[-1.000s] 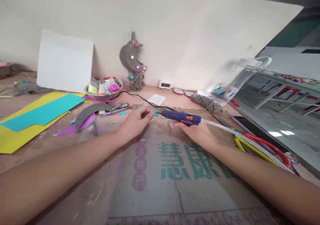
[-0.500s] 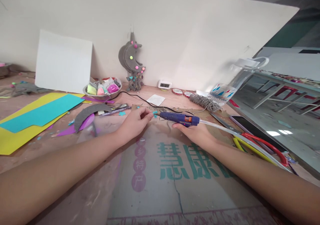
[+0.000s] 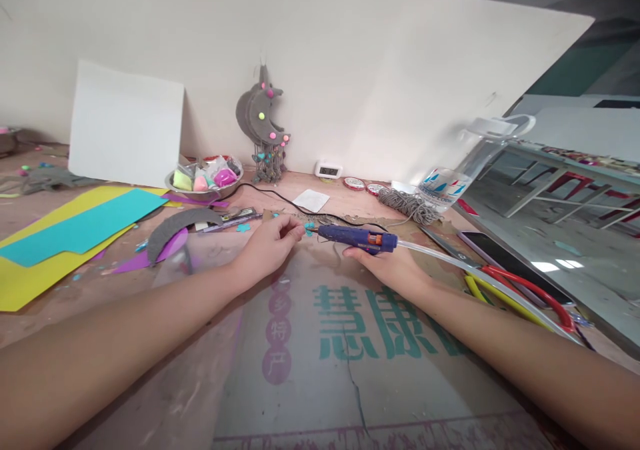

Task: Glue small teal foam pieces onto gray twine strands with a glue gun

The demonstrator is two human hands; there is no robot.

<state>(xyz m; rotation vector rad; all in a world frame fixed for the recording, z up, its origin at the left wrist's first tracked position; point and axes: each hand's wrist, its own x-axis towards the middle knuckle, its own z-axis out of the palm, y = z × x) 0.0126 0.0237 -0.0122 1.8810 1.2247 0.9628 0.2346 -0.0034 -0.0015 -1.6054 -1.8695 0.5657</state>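
Note:
My right hand [image 3: 387,265] is closed round a blue hot glue gun [image 3: 356,237] with an orange trigger; a clear glue stick trails out behind it to the right. The gun's nozzle points left at a small teal cutout [image 3: 310,227] lying on the cardboard. My left hand [image 3: 270,245] rests beside that cutout with its fingertips pinched on it. Both hands lie on a printed cardboard sheet [image 3: 350,343] that covers the table.
Teal and yellow paper sheets [image 3: 60,237] lie at the left, with a grey felt arc [image 3: 175,227] nearer. A metal bowl of coloured bits [image 3: 205,180], a grey moon ornament [image 3: 263,127], grey string [image 3: 410,205], a plastic bottle [image 3: 450,183], a phone [image 3: 510,260] and scissors [image 3: 520,290] surround the work.
The view has drifted slightly; both hands and the glue gun stay in nearly the same place by the teal cutout.

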